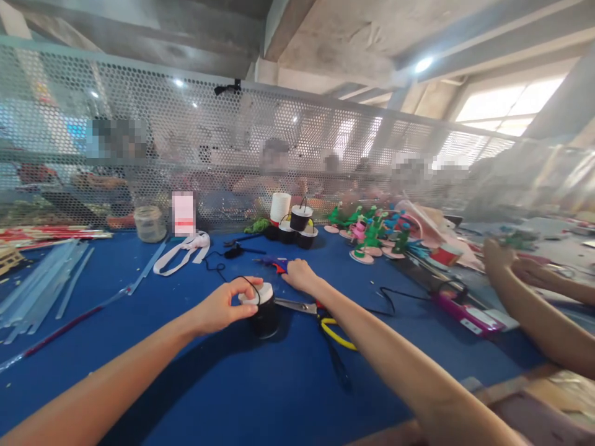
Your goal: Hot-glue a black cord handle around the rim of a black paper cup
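Note:
My left hand [235, 300] is closed on a small black cup [266, 319] with a white top, standing on the blue table. Its thumb and fingers pinch the rim, where a thin black cord handle arches up. Just beyond the cup, my right hand [301, 276] has its fingers around a blue-and-red tool [279, 266] that looks like a glue gun; most of its grip is hidden. Scissors [297, 305] with a yellow handle lie under my right forearm, blades pointing toward the cup.
Finished black cups [301, 218] stand stacked at the back beside white cups [281, 207]. Green and pink figures [372, 234] are grouped at right. Glue sticks [46, 288] lie left, near a jar [150, 224]. A purple power strip [467, 314] and a co-worker's arms [534, 297] are right.

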Action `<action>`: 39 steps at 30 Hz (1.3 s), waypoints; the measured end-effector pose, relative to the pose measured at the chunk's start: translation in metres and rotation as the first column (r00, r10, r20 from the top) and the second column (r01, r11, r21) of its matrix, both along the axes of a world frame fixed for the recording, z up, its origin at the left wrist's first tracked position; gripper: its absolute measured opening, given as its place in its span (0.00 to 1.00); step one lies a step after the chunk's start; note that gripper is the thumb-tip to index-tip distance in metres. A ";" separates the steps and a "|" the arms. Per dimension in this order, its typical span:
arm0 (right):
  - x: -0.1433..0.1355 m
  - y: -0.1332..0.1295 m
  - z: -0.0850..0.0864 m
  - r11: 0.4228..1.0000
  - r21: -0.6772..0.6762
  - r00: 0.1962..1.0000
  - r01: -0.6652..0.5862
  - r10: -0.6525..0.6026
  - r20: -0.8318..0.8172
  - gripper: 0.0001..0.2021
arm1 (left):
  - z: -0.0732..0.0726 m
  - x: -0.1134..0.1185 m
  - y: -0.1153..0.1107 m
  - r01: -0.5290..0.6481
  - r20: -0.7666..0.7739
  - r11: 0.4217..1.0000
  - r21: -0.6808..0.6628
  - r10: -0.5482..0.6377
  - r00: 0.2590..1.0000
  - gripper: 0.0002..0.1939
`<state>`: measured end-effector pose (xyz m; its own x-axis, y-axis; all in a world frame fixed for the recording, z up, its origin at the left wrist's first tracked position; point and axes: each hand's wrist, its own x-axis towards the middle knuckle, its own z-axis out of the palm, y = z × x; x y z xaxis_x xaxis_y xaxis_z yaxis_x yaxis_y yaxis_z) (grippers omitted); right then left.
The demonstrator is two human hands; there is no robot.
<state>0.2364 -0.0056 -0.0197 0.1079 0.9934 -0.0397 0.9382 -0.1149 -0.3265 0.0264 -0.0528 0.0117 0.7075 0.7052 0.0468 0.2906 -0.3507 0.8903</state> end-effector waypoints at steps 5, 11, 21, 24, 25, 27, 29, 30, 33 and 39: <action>0.008 0.001 0.002 0.994 0.086 0.983 0.073 -0.057 -0.175 0.15 | -0.006 -0.004 -0.004 -0.032 -0.011 0.997 0.069 0.033 0.999 0.04; 0.015 -0.040 0.028 0.975 0.215 0.892 0.053 0.051 -0.450 0.12 | -0.019 -0.014 -0.001 -0.078 0.077 0.996 0.052 0.074 0.994 0.07; -0.013 -0.114 0.027 0.958 0.266 0.624 -0.108 0.274 -0.732 0.09 | -0.023 -0.012 -0.006 -0.204 0.140 0.975 -0.084 0.214 0.967 0.10; -0.016 -0.119 0.022 0.974 0.196 0.699 -0.112 0.217 -0.681 0.11 | -0.024 -0.013 -0.005 -0.238 0.122 0.970 -0.054 0.243 0.962 0.09; -0.017 -0.120 0.020 0.979 0.170 0.718 -0.113 0.199 -0.667 0.12 | -0.025 -0.013 -0.005 -0.249 0.118 0.967 -0.052 0.253 0.960 0.09; -0.018 -0.121 0.018 0.987 0.125 0.745 -0.100 0.158 -0.648 0.13 | -0.027 -0.014 -0.004 -0.255 0.125 0.965 -0.054 0.260 0.957 0.09; -0.020 -0.121 0.016 0.991 0.108 0.766 -0.073 0.125 -0.630 0.13 | -0.028 -0.014 -0.003 -0.241 0.146 0.969 -0.053 0.247 0.958 0.09; -0.021 -0.121 0.015 0.992 0.110 0.776 -0.060 0.115 -0.620 0.13 | -0.029 -0.013 -0.003 -0.233 0.154 0.971 -0.049 0.238 0.959 0.09; -0.023 -0.121 0.012 0.991 0.131 0.790 -0.034 0.107 -0.604 0.13 | -0.028 -0.013 -0.004 -0.221 0.162 0.974 -0.037 0.224 0.961 0.10; -0.026 -0.124 0.009 0.988 0.145 0.797 -0.048 0.125 -0.591 0.13 | -0.027 -0.012 -0.005 -0.214 0.155 0.976 -0.032 0.216 0.964 0.10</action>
<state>0.2106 -0.1298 -0.0104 0.0149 0.9987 0.0484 0.5565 0.0320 -0.8302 0.0141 -0.0576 -0.0152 0.5236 0.8415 0.1334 0.2146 -0.2817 0.9352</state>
